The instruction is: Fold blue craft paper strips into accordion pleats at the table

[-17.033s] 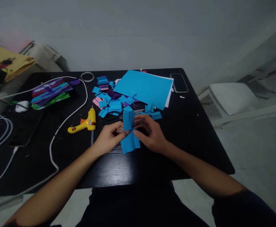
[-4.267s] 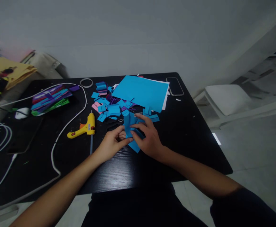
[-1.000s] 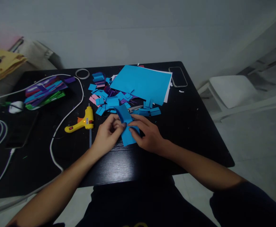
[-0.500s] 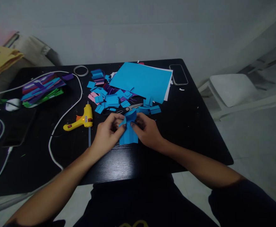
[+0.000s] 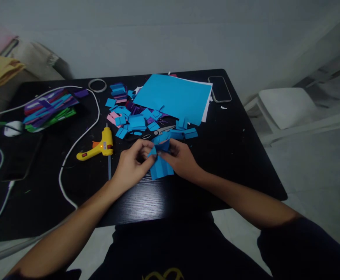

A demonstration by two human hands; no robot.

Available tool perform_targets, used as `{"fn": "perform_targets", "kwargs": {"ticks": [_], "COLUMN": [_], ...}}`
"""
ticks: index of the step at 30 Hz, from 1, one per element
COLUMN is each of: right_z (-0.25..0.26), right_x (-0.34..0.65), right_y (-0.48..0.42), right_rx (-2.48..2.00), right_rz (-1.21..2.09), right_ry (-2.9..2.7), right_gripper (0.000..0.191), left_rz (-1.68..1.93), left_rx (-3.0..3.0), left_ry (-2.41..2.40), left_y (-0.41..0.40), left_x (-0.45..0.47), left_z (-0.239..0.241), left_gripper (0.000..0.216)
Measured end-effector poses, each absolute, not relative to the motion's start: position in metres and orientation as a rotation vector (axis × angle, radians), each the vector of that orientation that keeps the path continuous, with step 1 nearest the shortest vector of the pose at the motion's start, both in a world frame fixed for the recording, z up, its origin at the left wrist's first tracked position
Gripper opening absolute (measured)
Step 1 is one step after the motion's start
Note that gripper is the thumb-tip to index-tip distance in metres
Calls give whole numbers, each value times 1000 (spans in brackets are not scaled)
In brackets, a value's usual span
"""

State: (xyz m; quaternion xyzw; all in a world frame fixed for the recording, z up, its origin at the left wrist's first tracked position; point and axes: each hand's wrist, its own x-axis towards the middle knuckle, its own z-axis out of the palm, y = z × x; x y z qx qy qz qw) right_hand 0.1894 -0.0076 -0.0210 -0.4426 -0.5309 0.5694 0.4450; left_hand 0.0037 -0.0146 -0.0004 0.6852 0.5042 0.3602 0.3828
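My left hand (image 5: 132,162) and my right hand (image 5: 180,157) both pinch a pleated piece of blue paper (image 5: 161,166) just above the near middle of the black table (image 5: 231,155). The fingers of both hands are closed on its upper part, while its lower part fans out below them. Black-handled scissors (image 5: 149,134) lie just beyond the hands. A yellow glue gun (image 5: 97,146) rests to the left of my left hand.
A heap of small blue, pink and purple paper bits (image 5: 135,116) lies behind the hands, with a large blue sheet (image 5: 174,97) beyond. A phone (image 5: 219,88), a tape ring (image 5: 97,84), coloured strips (image 5: 47,111), a white cable (image 5: 76,140) and a white chair (image 5: 283,107) are around.
The paper strip that stood up between my hands a second ago is now folded down shorter, and both hands have closed in on its top.
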Motion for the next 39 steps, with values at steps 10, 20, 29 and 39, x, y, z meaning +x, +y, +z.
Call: {"fn": "perform_targets", "kwargs": {"ticks": [10, 20, 29, 39], "right_z": [-14, -14, -17, -18], "right_x": [195, 197, 195, 191], "right_y": [-4, -1, -4, -11], "right_rx": [-1030, -976, -966, -1017], "right_rz": [1790, 1873, 1788, 1453], "right_ry": [-968, -971, -1014, -1224], "right_gripper": [28, 24, 28, 40], "left_rz": [861, 892, 949, 789], "left_rx": [1731, 1848, 1607, 1372], "left_ry": [1136, 1192, 1209, 1194], "left_y": [-15, -13, -13, -6], "left_x": [-8, -5, -1, 3], "left_z": [-2, 3, 4, 10], "left_gripper": [24, 24, 17, 18]}}
